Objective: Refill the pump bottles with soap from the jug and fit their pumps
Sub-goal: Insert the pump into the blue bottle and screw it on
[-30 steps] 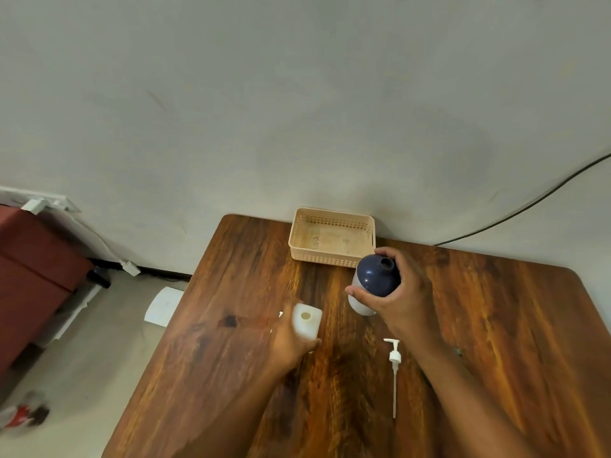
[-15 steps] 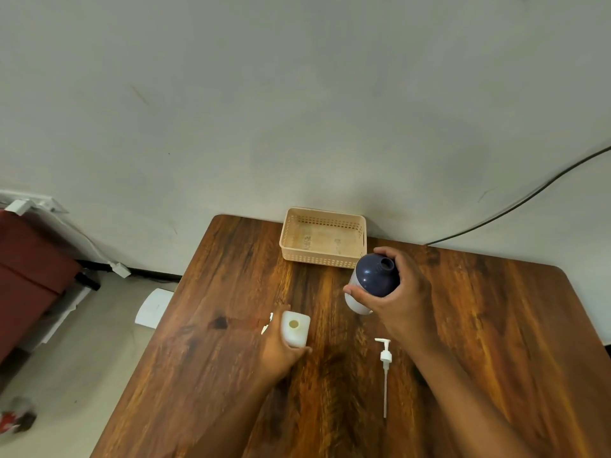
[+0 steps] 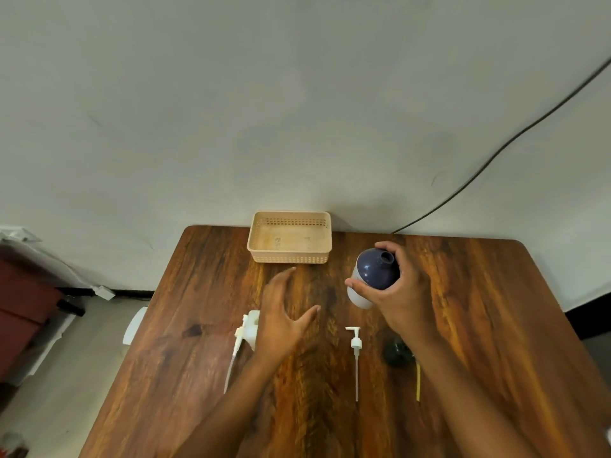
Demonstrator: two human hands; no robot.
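My right hand [image 3: 398, 292] grips a round bottle [image 3: 375, 272] with a dark blue top and white base; its open neck points up and it stands pumpless right of the table's middle. My left hand [image 3: 284, 317] hovers open above the wood, fingers spread, holding nothing. Just left of that hand stands a small white bottle [image 3: 253, 327], partly hidden by it, with a white pump [image 3: 236, 345] lying beside it. A second white pump [image 3: 356, 352] lies flat between my arms. A dark pump head [image 3: 396, 353] with a yellowish tube [image 3: 418, 381] lies by my right forearm. No jug is in view.
A beige perforated basket [image 3: 289, 238] sits at the wooden table's [image 3: 496, 309] far edge against the wall. A black cable [image 3: 496, 153] runs up the wall on the right. Left of the table is the floor with red furniture [image 3: 23, 309] and white items.
My left hand has let go of the small white bottle, set it down on the left, and opened. My right hand and the blue bottle have stayed put; the camera shifted.
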